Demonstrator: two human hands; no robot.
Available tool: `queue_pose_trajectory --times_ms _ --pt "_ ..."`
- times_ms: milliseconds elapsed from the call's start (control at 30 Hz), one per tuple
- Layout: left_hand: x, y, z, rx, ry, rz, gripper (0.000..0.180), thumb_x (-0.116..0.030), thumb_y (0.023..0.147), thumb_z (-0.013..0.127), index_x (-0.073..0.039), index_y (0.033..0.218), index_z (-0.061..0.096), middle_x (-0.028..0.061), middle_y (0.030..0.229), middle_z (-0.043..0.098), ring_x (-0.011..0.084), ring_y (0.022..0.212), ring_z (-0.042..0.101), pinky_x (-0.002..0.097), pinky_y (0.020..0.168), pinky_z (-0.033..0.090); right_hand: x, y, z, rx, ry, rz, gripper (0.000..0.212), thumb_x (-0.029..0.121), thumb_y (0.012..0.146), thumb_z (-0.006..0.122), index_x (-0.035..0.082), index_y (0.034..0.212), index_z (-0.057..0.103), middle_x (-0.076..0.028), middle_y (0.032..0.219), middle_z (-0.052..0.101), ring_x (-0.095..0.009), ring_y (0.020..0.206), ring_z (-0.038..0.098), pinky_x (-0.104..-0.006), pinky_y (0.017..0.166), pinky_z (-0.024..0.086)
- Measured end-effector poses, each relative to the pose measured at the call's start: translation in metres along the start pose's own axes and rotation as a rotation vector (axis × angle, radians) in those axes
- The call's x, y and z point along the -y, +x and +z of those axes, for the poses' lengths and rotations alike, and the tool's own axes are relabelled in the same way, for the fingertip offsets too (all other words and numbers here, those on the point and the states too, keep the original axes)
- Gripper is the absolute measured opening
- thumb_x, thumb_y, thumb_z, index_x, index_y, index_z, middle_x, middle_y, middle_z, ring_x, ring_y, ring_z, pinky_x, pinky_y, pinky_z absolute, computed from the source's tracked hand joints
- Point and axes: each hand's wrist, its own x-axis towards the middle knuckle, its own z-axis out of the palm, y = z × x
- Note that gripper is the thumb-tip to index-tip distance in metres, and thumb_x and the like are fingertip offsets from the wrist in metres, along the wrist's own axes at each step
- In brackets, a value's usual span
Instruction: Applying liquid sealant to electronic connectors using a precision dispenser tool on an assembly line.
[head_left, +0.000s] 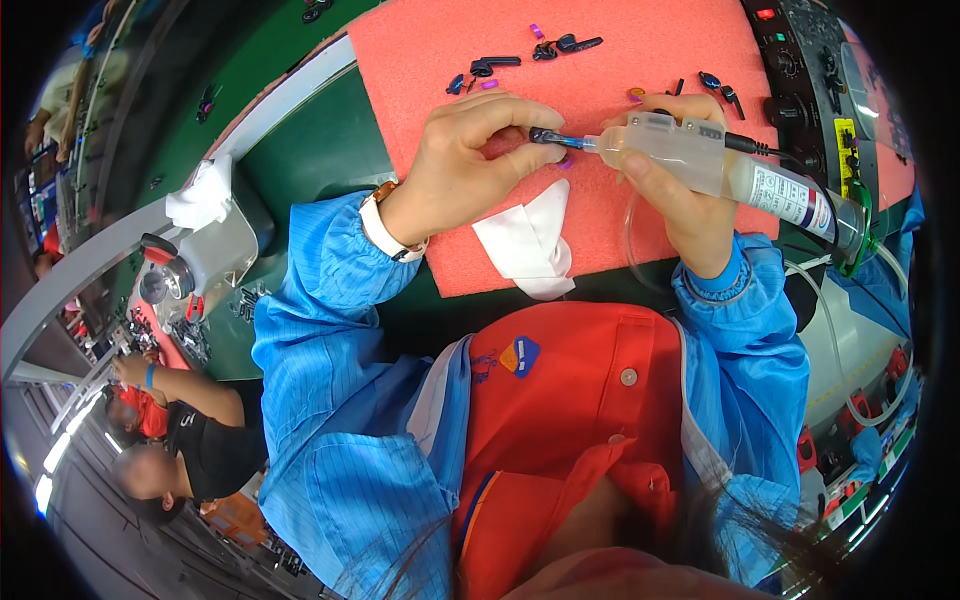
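Observation:
My left hand (468, 150) pinches a small dark, glossy piece (545, 136), which looks like an earbud part, between thumb and fingertips above the pink foam mat (440, 265). My right hand (685, 205) is wrapped round a glue dispensing syringe (690, 152) with a translucent holder, a labelled barrel and a black cable. Its tip (590, 145) points left and meets the dark piece or lies very close to it; I cannot tell which. Below the hands lies a folded white cloth (530, 240). Partly under my left fingers, a purple bit (566, 162) shows on the mat.
Several dark earbud parts (495, 66) and purple bits lie at the mat's far side. A black control box (790, 80) with knobs stands at the right, near a clear hose (800, 275). At left are a clear container (215, 255) and a white tissue (200, 195). Another person (205, 430) sits lower left.

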Motion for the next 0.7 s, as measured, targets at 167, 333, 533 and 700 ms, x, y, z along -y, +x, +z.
queue_pose_trajectory --times_ms 167,333,533,700 --pt "-0.0018 0.0007 0.0004 -0.003 -0.003 0.014 0.023 0.002 0.066 0.068 0.001 0.089 0.061 0.0094 0.085 0.062 0.0163 0.079 0.060 0.0250 0.071 0.050 0.0041 -0.0001 -0.0008 -0.003 -0.026 0.015 0.037 0.009 0.077 0.061 -0.001 0.106 0.040 -0.014 0.095 0.057 -0.018 0.087 0.058 -0.0253 0.073 0.047" --pt "-0.0010 0.0009 0.0031 -0.039 -0.029 0.007 0.022 0.001 0.066 0.069 0.000 0.086 0.061 0.0089 0.082 0.062 0.0162 0.075 0.060 0.0247 0.067 0.049 0.0036 -0.0017 0.0013 -0.026 0.055 0.004 0.038 0.005 0.076 0.061 -0.001 0.107 0.040 -0.015 0.096 0.057 -0.019 0.089 0.058 -0.0277 0.077 0.047" --pt "0.0012 0.0010 0.0033 -0.080 -0.008 0.070 0.021 -0.001 0.064 0.071 -0.001 0.083 0.062 0.0083 0.078 0.062 0.0172 0.071 0.060 0.0246 0.061 0.048 0.0029 -0.0044 0.0019 -0.016 0.097 -0.039 0.039 0.003 0.075 0.063 -0.002 0.107 0.041 -0.014 0.097 0.056 -0.020 0.090 0.058 -0.0295 0.079 0.047" --pt "0.0000 0.0013 0.0030 -0.082 -0.005 0.049 0.021 -0.002 0.064 0.071 -0.002 0.083 0.062 0.0081 0.078 0.062 0.0177 0.071 0.060 0.0252 0.062 0.048 0.0045 -0.0054 0.0000 -0.027 0.035 -0.077 0.039 0.003 0.074 0.064 -0.002 0.106 0.043 -0.013 0.097 0.054 -0.021 0.089 0.059 -0.0301 0.079 0.047"
